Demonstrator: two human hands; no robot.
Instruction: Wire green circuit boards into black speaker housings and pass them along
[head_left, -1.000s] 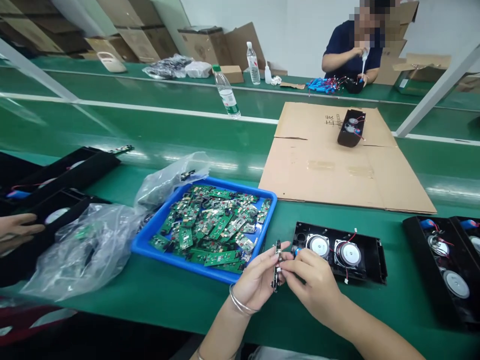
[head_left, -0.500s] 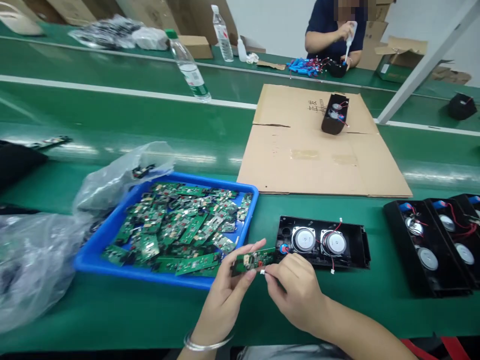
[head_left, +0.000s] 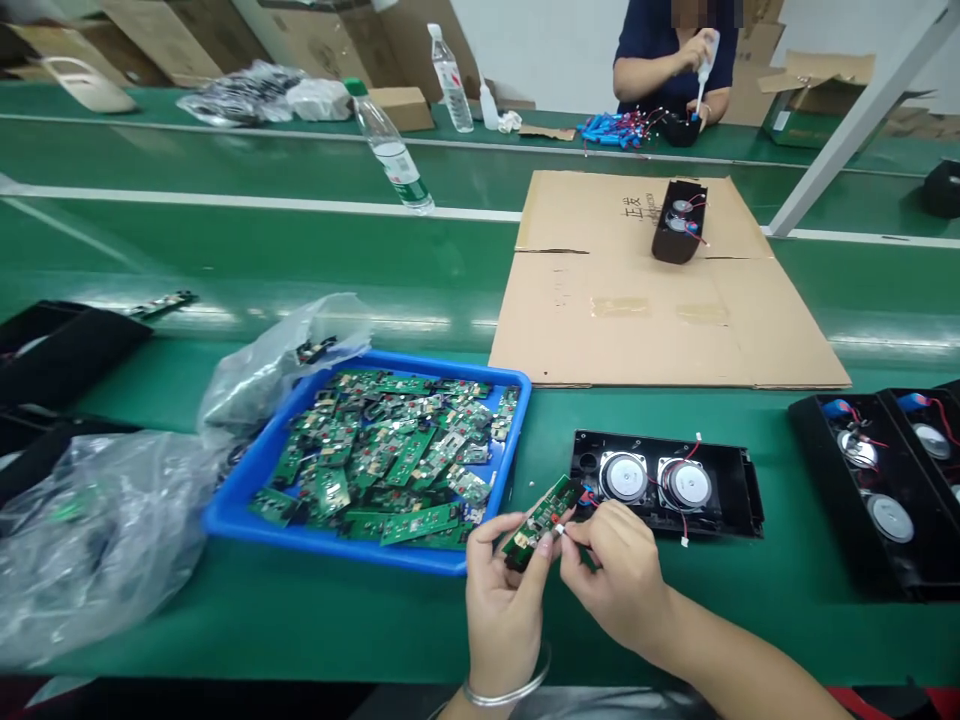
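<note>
A green circuit board (head_left: 536, 525) is held tilted in my left hand (head_left: 502, 600), thumb on its near edge and fingers behind. My right hand (head_left: 619, 570) is closed in a pinch on a small white wire connector (head_left: 560, 530), right at the board's edge. Whether the connector sits in a socket I cannot tell. Just behind my hands lies a black speaker housing (head_left: 724, 490) with two round silver speakers (head_left: 624, 478); red wires and a small white plug come out of it. Part of its left end is hidden by the board and my right fingers.
A blue tray (head_left: 225, 515) full of circuit boards stands to the left, beside plastic bags (head_left: 97, 540). More black housings (head_left: 840, 480) are at the right. Behind lies a cardboard sheet (head_left: 660, 345) bearing one housing (head_left: 679, 225). Across the bench a person (head_left: 667, 70) works with a white bottle.
The board has turned in my left hand, its far end now pointing up and right. My right hand has brought the connector against the board's edge. The whole view has shifted slightly.
</note>
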